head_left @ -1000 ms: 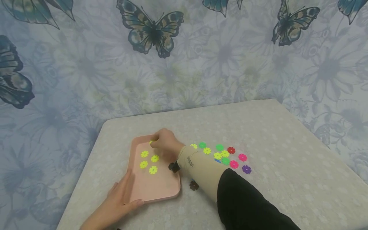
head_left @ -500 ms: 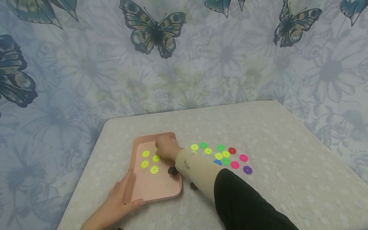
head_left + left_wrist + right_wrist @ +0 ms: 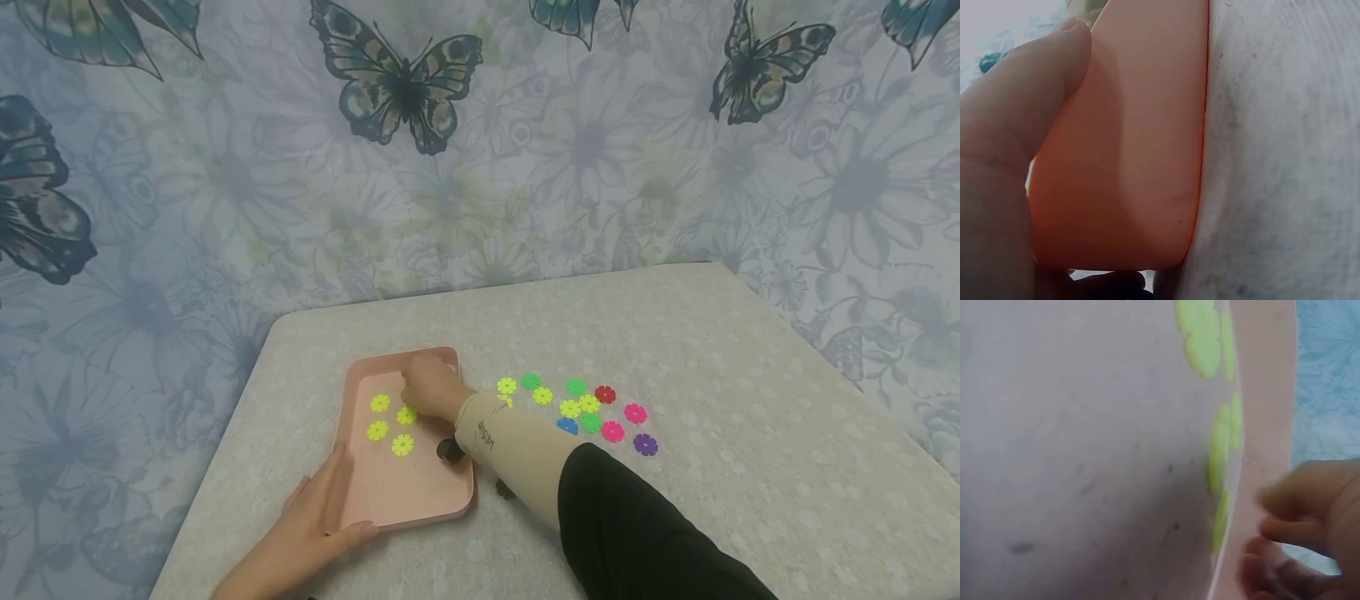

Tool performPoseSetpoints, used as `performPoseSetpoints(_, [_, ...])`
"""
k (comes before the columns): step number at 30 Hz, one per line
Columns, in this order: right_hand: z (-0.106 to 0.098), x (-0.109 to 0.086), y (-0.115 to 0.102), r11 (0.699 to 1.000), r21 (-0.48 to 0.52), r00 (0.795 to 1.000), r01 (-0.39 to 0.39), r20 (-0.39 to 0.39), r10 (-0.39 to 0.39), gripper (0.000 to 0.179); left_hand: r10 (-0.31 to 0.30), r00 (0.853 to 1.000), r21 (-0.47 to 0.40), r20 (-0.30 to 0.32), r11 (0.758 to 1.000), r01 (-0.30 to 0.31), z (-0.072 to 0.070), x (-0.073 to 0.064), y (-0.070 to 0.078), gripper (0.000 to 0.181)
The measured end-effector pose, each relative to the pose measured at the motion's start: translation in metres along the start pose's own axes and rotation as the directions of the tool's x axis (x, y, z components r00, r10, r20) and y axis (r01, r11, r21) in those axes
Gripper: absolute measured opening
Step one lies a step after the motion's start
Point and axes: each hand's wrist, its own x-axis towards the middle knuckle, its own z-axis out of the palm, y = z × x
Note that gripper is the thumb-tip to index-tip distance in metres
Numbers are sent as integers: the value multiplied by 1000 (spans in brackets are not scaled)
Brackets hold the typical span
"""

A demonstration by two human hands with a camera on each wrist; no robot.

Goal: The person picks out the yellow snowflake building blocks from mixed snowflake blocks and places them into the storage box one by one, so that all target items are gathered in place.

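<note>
On the table lies a pink tray (image 3: 405,500) holding several yellow notched discs (image 3: 402,444). My left hand (image 3: 303,521) rests at its near left corner, fingers along the left wall and thumb at the near edge. In the left wrist view the thumb (image 3: 1054,75) lies against the tray's outer wall (image 3: 1154,125). My right hand (image 3: 433,387) is over the tray's far part, fingers bent. Its fingertips are hidden in the head view. The right wrist view shows blurred fingers (image 3: 1304,500) beside yellow discs (image 3: 1219,450); I cannot tell whether they pinch one.
Right of the tray lie more loose discs: yellow (image 3: 542,396), green (image 3: 575,387), red (image 3: 605,394), pink (image 3: 635,413), blue (image 3: 567,426) and purple (image 3: 645,444). A dark brown disc (image 3: 505,490) is partly covered by my right forearm. Behind the table stands a butterfly-patterned wall (image 3: 585,167).
My right hand has shifted slightly right and nearer from the tray's far edge. The yellow disc seen at its fingertips earlier is now hidden. My left hand stays at the corner.
</note>
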Motion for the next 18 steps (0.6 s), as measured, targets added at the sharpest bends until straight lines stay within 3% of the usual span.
performPoseSetpoints(6, [-26,-5,-2,993,99,991,58,-125,-45,14,3,1000,-17,21,1000,-2,1,1,1,114])
performPoseSetpoints(9, [-52,-5,3,984,157,985,84,-160,-58,22,-49,998,-3,48,999,49,-1,6,3,116])
performPoseSetpoints(13, [-80,-11,21,971,229,983,65,-184,-22,29,-104,992,31,69,994,102,-3,10,5,120])
performPoseSetpoints(18, [-84,-31,55,949,316,987,9,-154,42,28,-71,996,31,52,997,70,-1,4,1,120])
